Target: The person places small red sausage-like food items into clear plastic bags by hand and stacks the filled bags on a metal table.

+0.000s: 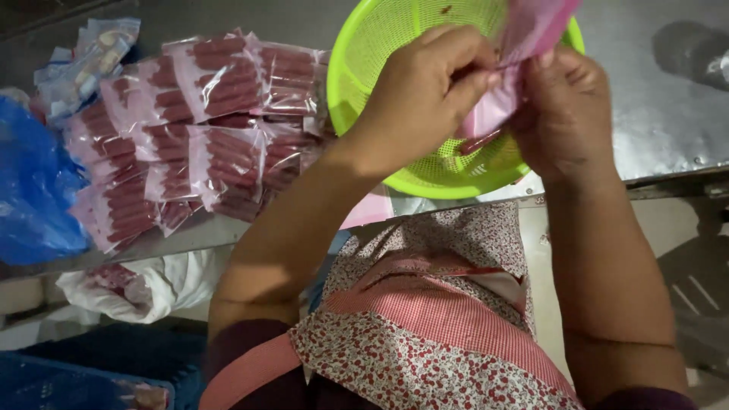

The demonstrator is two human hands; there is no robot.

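Note:
My left hand (425, 91) and my right hand (566, 106) both pinch a small pink plastic bag (520, 45) above a bright green mesh basket (364, 53). The bag is held upright between the fingers, its lower part partly hidden by my hands. A reddish sausage stick (480, 141) shows just below the bag, over the basket. To the left lies a pile of sealed pink packets of red sausages (197, 129) on the metal table (653, 91).
A blue plastic bag (34, 190) lies at the far left edge. A clear packet with small items (87, 57) rests behind the pile. A white bag (144, 285) sits below the table edge. My flowered apron (425, 326) fills the lower middle.

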